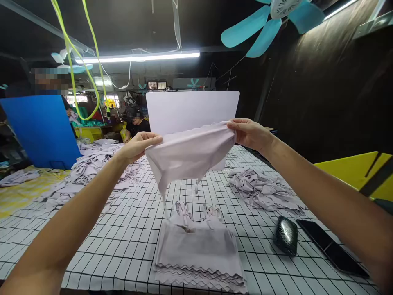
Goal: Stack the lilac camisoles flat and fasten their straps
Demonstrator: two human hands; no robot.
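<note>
A pale lilac camisole (190, 153) is stretched out in the air between my two hands, its scalloped hem along the top and thin straps dangling below. My left hand (143, 144) pinches the left end of that hem. The right end is gripped by my right hand (245, 130), thumb and fingers pressed together. Directly beneath lies a neat stack of matching camisoles (199, 250), wavy hems toward me and looped straps at the far side. One strap of the held piece hangs down near the stack.
Loose lilac garments heap up at the left (95, 164) and in a smaller pile (264, 188) at the right of the checked table (129, 250). A dark glossy case (286, 235) and a phone (333, 248) lie right. A white panel (192, 108) and blue panel (39, 131) stand beyond; two people are behind.
</note>
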